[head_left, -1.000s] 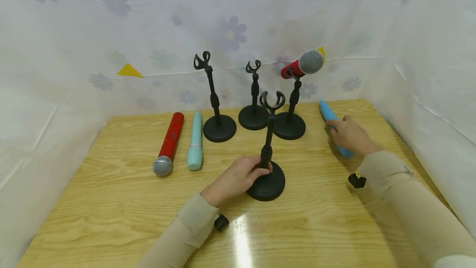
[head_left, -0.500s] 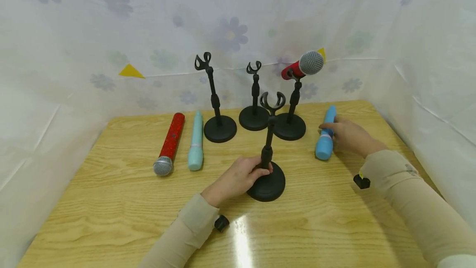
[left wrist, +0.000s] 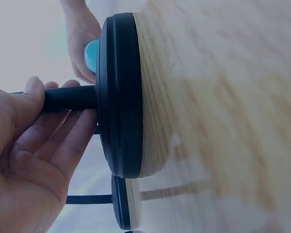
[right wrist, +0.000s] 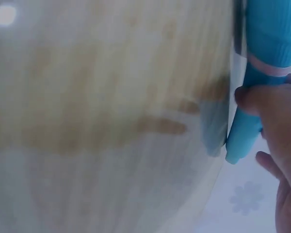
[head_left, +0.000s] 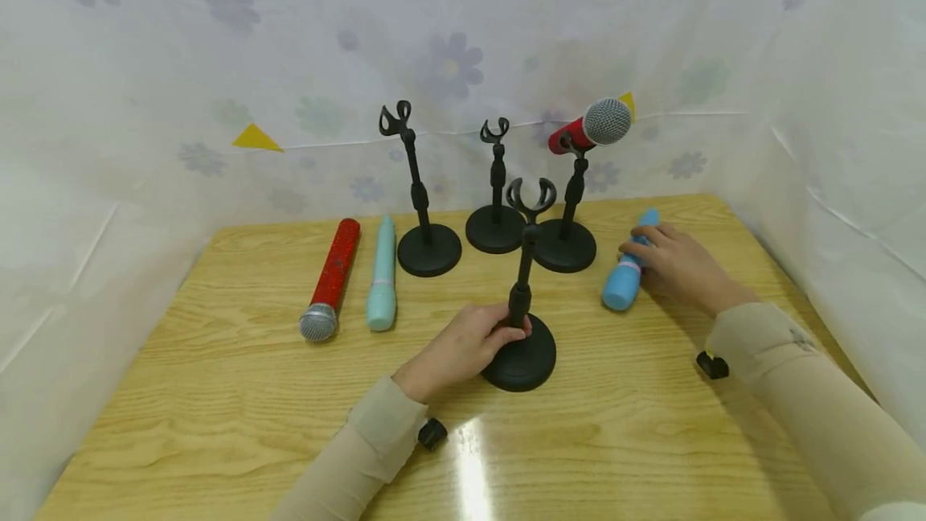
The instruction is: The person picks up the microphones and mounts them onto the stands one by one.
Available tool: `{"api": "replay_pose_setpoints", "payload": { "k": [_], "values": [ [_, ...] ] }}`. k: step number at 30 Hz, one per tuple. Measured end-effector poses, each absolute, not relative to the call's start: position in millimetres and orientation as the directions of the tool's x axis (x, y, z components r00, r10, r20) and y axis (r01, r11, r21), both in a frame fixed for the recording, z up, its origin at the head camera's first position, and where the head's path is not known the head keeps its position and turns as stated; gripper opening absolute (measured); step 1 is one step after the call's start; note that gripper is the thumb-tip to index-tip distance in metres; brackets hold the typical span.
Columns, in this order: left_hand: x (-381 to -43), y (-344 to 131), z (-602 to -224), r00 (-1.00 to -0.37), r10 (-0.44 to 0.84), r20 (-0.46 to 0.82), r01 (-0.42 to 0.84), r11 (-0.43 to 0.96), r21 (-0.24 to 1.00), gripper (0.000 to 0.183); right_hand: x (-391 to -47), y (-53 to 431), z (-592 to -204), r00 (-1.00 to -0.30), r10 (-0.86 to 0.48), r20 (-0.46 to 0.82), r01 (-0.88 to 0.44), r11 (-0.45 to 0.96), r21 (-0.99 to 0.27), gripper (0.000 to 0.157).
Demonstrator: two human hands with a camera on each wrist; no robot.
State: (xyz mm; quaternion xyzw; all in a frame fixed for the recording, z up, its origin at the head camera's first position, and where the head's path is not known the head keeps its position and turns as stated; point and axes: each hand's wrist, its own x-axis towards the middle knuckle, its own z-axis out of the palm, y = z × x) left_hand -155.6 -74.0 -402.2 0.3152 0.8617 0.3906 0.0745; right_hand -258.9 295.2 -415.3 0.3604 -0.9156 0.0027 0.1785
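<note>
My left hand point(head_left: 463, 344) grips the pole of the nearest black microphone stand point(head_left: 522, 367), just above its round base. In the left wrist view, thumb and fingers wrap that pole, and the base point(left wrist: 120, 97) is flat on the wood. At the right, my right hand point(head_left: 687, 270) holds a blue microphone point(head_left: 620, 288) by its handle, head toward me. A pale pink ring circles it below the head, as the right wrist view shows of the microphone point(right wrist: 270, 36); its tail end is close over the table. The front stand's forked clip point(head_left: 531, 198) holds nothing.
Behind stand a left stand point(head_left: 428, 252), a middle stand point(head_left: 495, 231) and a right stand point(head_left: 563, 248); the right one bears a red microphone point(head_left: 579, 133). A glittery red microphone point(head_left: 334, 272) and a mint microphone point(head_left: 382, 288) lie on the wooden table point(head_left: 239, 392) at left.
My right hand has taken hold of the blue microphone and turned it, so its head now points toward the front left. My left hand and the stand have stayed in place.
</note>
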Motion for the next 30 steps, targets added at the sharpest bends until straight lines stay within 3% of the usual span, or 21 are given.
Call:
{"api": "replay_pose_setpoints", "payload": {
  "k": [4,10,15,23,27,30],
  "values": [
    [-155,-74,-402,-0.786,0.606,0.124,0.493,0.493,0.717,0.018,-256,295,-418,-0.638,-0.672,0.375,-0.674,0.723,0.149,0.052],
    [-155,-74,-401,-0.793,0.599,0.113,0.478,0.496,0.725,0.018,-249,292,-416,-0.618,-0.646,0.447,-0.691,0.718,0.083,0.058],
    [-155,-74,-400,-0.802,0.591,0.087,0.452,0.505,0.735,0.019,-241,286,-410,-0.579,-0.644,0.501,-0.726,0.687,0.043,0.044],
    [-155,-74,-392,-0.811,0.586,0.005,0.392,0.537,0.747,0.025,-223,272,-394,-0.594,-0.555,0.583,-0.716,0.694,-0.069,0.058],
    [-157,-75,-379,-0.831,0.555,-0.033,0.323,0.53,0.784,0.033,-215,265,-384,-0.593,-0.521,0.614,-0.722,0.682,-0.119,0.039],
    [-158,-77,-368,-0.841,0.54,-0.01,0.324,0.519,0.791,0.039,-210,259,-376,-0.601,-0.505,0.619,-0.72,0.678,-0.146,0.036]
  ]
}}
